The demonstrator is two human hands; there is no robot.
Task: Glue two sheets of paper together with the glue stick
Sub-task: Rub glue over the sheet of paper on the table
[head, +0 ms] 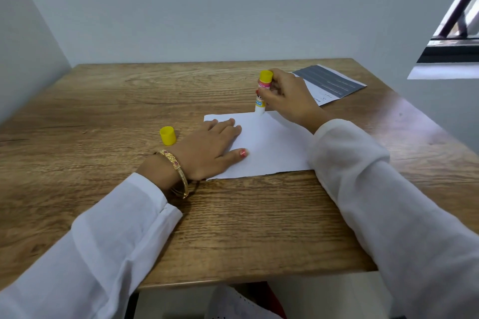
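Left hand [210, 147] lies flat, fingers spread, pinning the near-left part of the white sheet [269, 145] to the bench [233, 228]. Keep it pressed so the sheet doesn't slide. Yellow cap [168, 135] stands just left of the sheet, off the stick. Right hand [287, 96] pinches the glue stick [262, 93] upright, tip touching the sheet's far edge. Judgement: gluing is barely begun. Use even strokes along the edges, light pressure, stay on the paper. Second sheet [331, 84], printed grey, lies beyond the white sheet to the right, waiting.
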